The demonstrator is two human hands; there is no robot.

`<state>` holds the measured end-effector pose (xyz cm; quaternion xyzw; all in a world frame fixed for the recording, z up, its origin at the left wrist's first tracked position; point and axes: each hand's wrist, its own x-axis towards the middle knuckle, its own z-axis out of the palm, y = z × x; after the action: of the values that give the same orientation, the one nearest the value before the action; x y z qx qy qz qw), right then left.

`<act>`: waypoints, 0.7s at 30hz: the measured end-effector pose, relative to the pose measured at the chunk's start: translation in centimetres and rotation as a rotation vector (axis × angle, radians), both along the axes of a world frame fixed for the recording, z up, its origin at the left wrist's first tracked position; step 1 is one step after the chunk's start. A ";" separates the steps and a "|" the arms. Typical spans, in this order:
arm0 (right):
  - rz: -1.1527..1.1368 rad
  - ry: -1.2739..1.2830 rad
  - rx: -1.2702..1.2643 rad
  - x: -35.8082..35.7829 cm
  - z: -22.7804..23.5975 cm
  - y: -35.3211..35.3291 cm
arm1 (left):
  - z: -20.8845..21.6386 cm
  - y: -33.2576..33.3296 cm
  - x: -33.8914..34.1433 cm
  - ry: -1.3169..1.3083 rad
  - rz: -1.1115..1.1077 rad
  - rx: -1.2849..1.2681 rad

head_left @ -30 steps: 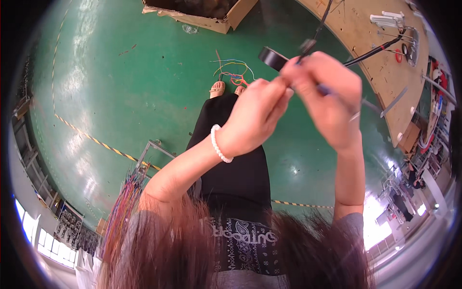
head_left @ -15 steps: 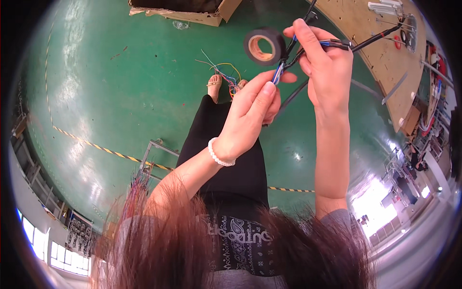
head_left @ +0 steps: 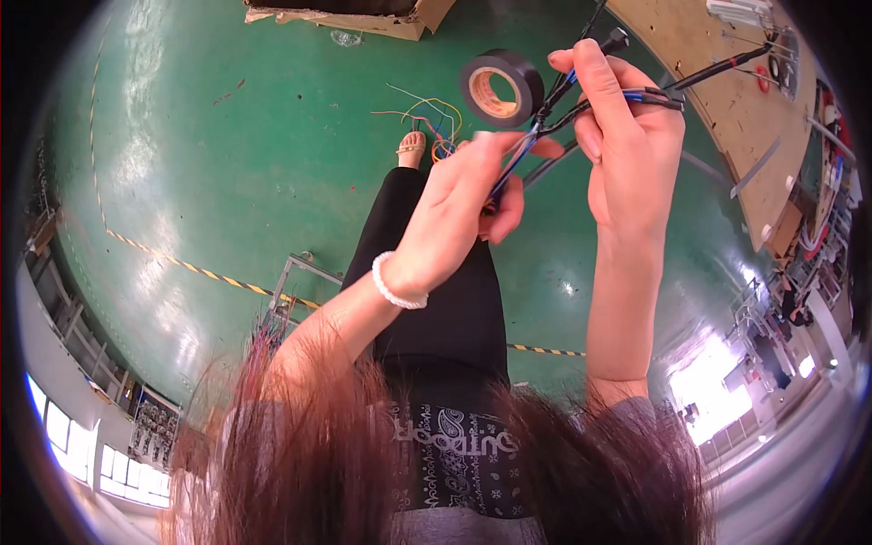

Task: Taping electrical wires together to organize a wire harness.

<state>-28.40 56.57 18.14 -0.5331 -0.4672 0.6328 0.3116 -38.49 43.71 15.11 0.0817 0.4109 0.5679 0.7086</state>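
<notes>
A wire harness (head_left: 569, 115) with several black-wrapped branches and loose blue and dark strands stretches between my hands. My right hand (head_left: 627, 145) is closed round its branches, thumb and forefinger pinching near the junction; a small black connector (head_left: 617, 39) pokes out above the fingers. Lower and to the left, my left hand (head_left: 459, 195) has the loose strands lying across its curled fingers, its thumb raised and slightly blurred. Next to the junction hangs a roll of black tape (head_left: 534, 89), its hole facing me; where its free end goes is hard to make out.
A wooden board (head_left: 677, 45) with wires and red-handled tool parts stands at the upper right. On the green floor (head_left: 227, 173) an open cardboard box (head_left: 400, 30) sits at the top. Coloured wires (head_left: 445, 118) dangle near my feet; a metal frame (head_left: 295, 272) is at left.
My left thumb has lifted off the strands, and that hand has shifted slightly down and left. My right hand has moved a little right, and the black connector shows more.
</notes>
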 end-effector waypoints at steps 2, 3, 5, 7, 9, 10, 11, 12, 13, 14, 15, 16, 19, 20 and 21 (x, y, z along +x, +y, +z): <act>0.030 0.010 0.003 0.3 0.3 0.2 | -0.2 0.7 -0.9 0.101 -0.181 0.065; 0.077 0.016 -0.030 0.5 0.5 0.3 | -0.4 1.2 -0.9 0.206 -0.191 0.151; 0.120 0.026 -0.064 0.6 0.7 0.4 | -0.5 2.1 -1.5 0.345 -0.165 0.199; 0.151 0.015 -0.055 0.6 0.7 0.4 | -0.2 2.6 -2.0 0.508 -0.179 0.166; 0.123 0.032 -0.026 0.6 0.6 0.3 | 0.2 2.9 -2.1 0.441 -0.152 0.127; 0.079 0.054 0.003 0.5 0.5 0.3 | 0.4 3.0 -2.0 0.373 -0.114 0.079; 0.115 0.049 -0.007 0.5 0.4 0.2 | 0.5 2.9 -1.5 0.369 -0.141 0.063; 0.060 0.019 0.024 0.5 0.3 0.2 | 0.6 2.7 -0.7 0.394 -0.072 0.027; 0.006 -0.012 0.057 0.5 0.1 0.2 | 0.7 2.5 -0.2 0.395 -0.008 0.040; 0.009 -0.011 0.059 0.5 0.0 0.2 | 0.7 2.3 0.5 0.464 -0.031 0.030; 0.016 0.002 0.041 0.4 -0.2 0.2 | 0.7 2.0 1.0 0.582 0.008 0.083; 0.022 0.013 0.022 0.5 -0.4 0.3 | 0.6 1.8 1.6 0.698 0.031 0.100; -0.006 0.011 0.007 0.5 -0.8 0.6 | 0.2 1.6 3.1 0.931 0.111 0.142; -0.006 0.009 0.006 0.6 -1.0 0.6 | 0.0 1.6 3.4 0.929 0.111 0.140; -0.008 -0.007 0.008 0.6 -1.2 0.7 | -0.2 1.8 3.5 0.964 0.151 0.172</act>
<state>-27.83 57.29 16.97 -0.5359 -0.4688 0.6277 0.3147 -35.00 45.52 14.95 0.3631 0.6484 0.5470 0.3854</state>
